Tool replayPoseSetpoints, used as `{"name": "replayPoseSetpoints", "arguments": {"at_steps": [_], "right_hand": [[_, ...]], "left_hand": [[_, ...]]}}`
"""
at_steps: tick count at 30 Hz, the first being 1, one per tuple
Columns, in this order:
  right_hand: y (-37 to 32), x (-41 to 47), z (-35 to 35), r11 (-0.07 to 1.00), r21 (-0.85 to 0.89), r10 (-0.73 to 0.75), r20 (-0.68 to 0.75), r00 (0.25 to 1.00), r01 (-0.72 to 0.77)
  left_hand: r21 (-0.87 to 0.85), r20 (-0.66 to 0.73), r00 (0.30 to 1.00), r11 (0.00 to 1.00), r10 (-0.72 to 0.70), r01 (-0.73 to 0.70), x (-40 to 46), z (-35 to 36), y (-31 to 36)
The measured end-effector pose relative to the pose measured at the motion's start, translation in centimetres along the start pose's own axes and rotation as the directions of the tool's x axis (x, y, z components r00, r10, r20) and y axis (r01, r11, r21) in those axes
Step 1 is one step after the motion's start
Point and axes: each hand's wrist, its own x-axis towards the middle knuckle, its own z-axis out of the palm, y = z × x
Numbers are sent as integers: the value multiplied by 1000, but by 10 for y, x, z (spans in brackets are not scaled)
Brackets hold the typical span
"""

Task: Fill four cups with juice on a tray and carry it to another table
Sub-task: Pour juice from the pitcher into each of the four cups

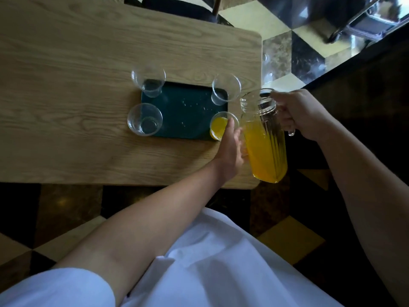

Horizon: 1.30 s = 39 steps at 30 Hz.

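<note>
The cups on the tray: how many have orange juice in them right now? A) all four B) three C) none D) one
D: only the near-right cup on the tray holds orange juice; the near-left cup, far-left cup and far-right cup look clear and empty.

Daylight from beyond the grip glares on the glossy floor (287, 25); the desk (66, 85) is evenly lit, nearer floor dim, edges bowed and soft.
</note>
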Motion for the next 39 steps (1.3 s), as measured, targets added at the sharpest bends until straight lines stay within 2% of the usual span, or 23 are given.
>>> {"name": "replayPoseSetpoints", "arguments": {"at_steps": [2,11,19,39], "right_hand": [[-8,6,0,999,-44,-28,-13,1000,27],[-31,46,-1,985,-172,-13,-36,999,7],[-48,71,6,948,-317,38,-7,999,-38],[-62,90,14,863,-493,140,30,990,-108]], "left_hand": [[-18,-4,999,999,37,-37,5,3,5],[-79,-36,999,997,20,-23,26,9,26],[-173,2,999,984,-48,47,25,19,32],[-292,23,997,954,-69,73,32,19,30]]}}
